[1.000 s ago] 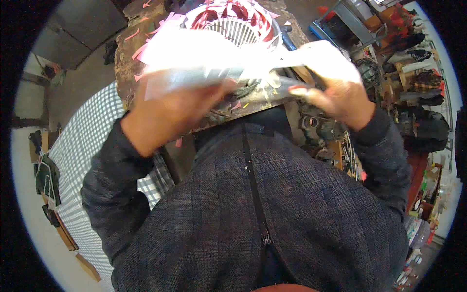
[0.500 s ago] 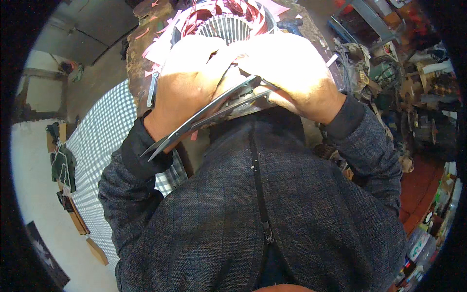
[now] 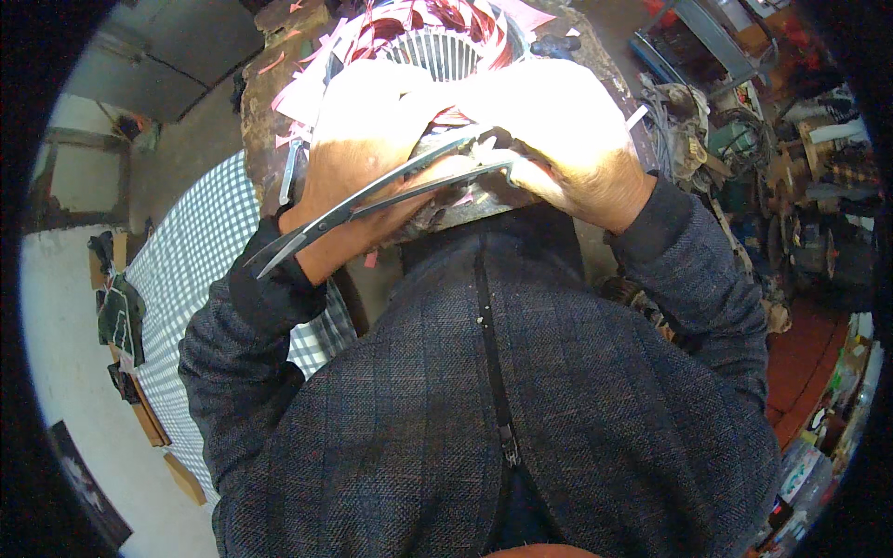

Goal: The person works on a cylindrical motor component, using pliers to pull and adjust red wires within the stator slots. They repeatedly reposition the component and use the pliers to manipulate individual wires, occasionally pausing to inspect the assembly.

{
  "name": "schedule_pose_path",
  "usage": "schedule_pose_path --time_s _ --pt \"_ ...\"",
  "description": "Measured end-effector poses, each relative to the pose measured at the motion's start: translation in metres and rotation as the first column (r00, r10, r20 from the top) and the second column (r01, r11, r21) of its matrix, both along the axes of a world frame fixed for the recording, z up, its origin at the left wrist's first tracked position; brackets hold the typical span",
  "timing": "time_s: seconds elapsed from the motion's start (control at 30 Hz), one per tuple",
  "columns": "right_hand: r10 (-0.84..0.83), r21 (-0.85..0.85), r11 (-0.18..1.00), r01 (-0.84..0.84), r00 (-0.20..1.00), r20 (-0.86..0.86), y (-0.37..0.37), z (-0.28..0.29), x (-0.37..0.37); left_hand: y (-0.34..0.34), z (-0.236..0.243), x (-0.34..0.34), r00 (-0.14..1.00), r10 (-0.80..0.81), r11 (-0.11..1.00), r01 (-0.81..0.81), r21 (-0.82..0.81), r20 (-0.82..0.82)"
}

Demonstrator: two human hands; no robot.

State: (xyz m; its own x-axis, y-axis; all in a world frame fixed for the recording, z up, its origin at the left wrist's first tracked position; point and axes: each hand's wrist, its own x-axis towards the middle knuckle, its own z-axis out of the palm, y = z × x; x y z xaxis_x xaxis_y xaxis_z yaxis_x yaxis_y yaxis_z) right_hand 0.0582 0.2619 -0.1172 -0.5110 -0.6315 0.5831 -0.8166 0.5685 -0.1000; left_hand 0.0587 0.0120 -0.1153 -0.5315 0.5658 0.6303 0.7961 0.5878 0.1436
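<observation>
A round, slotted metal stator (image 3: 435, 53) stands on the bench, with red-brown wire (image 3: 490, 33) looped round its opening and pink insulation sheets (image 3: 303, 100) about its rim. Both my hands are at its near side, washed out by bright light. In the palm of my right hand (image 3: 572, 130) rest the handles of long scissors (image 3: 321, 226); their blades point back across my left wrist, slightly parted. My left hand (image 3: 363, 126) is closed at the stator's near edge. Glare hides its fingertips and what they hold. Reddish wire shows between the hands.
A knife-like tool (image 3: 292, 172) lies left of my left wrist. Beyond my right hand is a dark-handled tool (image 3: 555, 45) on the worn bench (image 3: 605, 65). Checked cloth (image 3: 200, 242) spreads at left. Wire bundles (image 3: 684, 126) and cluttered shelves line the right.
The scissors have tilted a little, their tips shifting left and up, and their handles stand further apart. My hands have moved slightly at the stator's near edge.
</observation>
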Motion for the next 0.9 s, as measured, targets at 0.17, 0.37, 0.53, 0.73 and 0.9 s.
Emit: schedule_pose_path --time_s 0.17,0.37,0.53,0.73,0.9 --pt "0.004 0.01 1.0 -0.005 1.0 0.03 -0.003 -0.005 0.002 -0.013 0.001 -0.002 1.0 -0.007 1.0 0.007 -0.015 0.008" --pt "-0.003 -0.002 1.0 0.003 1.0 -0.002 -0.005 -0.009 0.0 -0.022 0.001 -0.002 1.0 0.018 0.998 -0.017 -0.053 0.019" --pt "-0.058 -0.027 0.998 0.059 0.998 0.039 0.018 -0.016 0.019 -0.02 0.001 0.002 0.994 0.112 0.991 -0.111 -0.071 0.009" --pt "-0.282 -0.215 0.921 0.325 0.937 0.209 0.06 -0.044 0.053 -0.074 0.004 0.026 0.96 0.258 0.966 -0.256 0.03 -0.109" --pt "-0.057 -0.648 0.603 0.466 0.835 0.547 0.065 -0.066 0.035 -0.087 -0.021 0.051 0.941 0.339 0.912 -0.333 0.241 0.018"
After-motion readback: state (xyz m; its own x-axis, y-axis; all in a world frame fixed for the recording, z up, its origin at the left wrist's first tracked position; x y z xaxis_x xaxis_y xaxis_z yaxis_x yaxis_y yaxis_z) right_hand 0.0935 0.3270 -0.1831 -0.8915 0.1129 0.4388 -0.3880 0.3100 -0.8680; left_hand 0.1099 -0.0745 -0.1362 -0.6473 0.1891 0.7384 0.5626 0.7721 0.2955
